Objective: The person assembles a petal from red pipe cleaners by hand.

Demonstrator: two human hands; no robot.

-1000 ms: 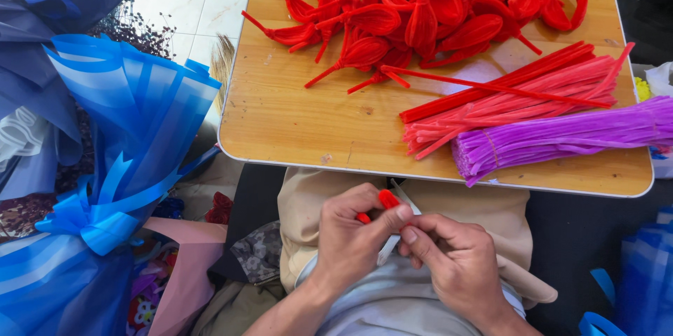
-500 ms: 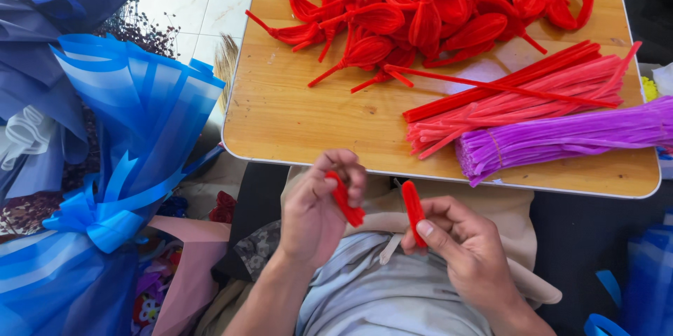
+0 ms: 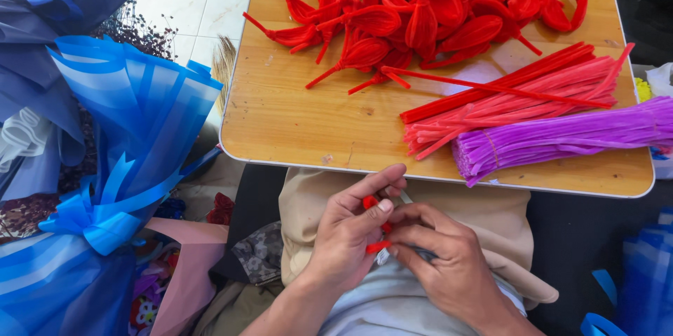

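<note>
My left hand [image 3: 348, 232] and my right hand [image 3: 449, 262] meet over my lap, just below the near edge of a wooden board [image 3: 294, 119]. Both pinch a short red pipe cleaner [image 3: 374, 225], bent between the fingertips; most of it is hidden by the fingers. A thin pale tool tip shows under the right fingers, too hidden to name. On the board lie a heap of red pipe-cleaner loops [image 3: 420, 7], a bundle of straight red and pink pipe cleaners [image 3: 519, 101] and a purple bundle [image 3: 568, 138].
Blue wrapping paper with a ribbon bow [image 3: 119, 168] stands at the left, with darker blue wrap [image 3: 42, 0] and dried flowers behind it. Pink paper [image 3: 186, 266] lies by my left knee. More blue wrap [image 3: 638, 287] is at the lower right. Tiled floor [image 3: 203, 0] shows beyond.
Half a second ago my hands were apart, each with a red piece. Now they have come back together over my lap, both pinching the red pipe cleaner.
</note>
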